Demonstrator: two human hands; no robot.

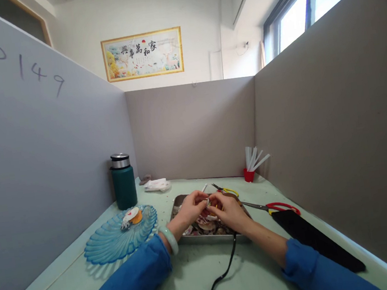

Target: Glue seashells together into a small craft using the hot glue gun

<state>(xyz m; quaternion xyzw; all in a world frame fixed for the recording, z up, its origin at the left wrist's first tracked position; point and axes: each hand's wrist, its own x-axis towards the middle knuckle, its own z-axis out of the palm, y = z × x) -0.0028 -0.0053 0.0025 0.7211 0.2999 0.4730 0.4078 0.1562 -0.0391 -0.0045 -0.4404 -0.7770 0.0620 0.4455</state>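
Note:
Over a metal tray [209, 240] of mixed seashells [207, 227], my left hand [193, 207] and my right hand [228, 211] meet at the fingertips. Both are closed in a pinch around something small and pale, too covered by the fingers to name. A green bangle [170, 240] circles my left wrist. Just behind the fingers a thin white stick [204, 188] pokes up; whether a hand touches it I cannot tell. A black cord [220, 278] runs from the tray's front edge toward me, its far end hidden near my right hand.
On the left are a blue scalloped glass plate [110, 245] with a few small pieces [131, 216] and a green bottle [124, 187]. Yellow-handled pliers [231, 191], red-handled scissors [283, 207] and a black flat strip [316, 240] lie right. A red cup [249, 175] holds white sticks. Partitions enclose the table.

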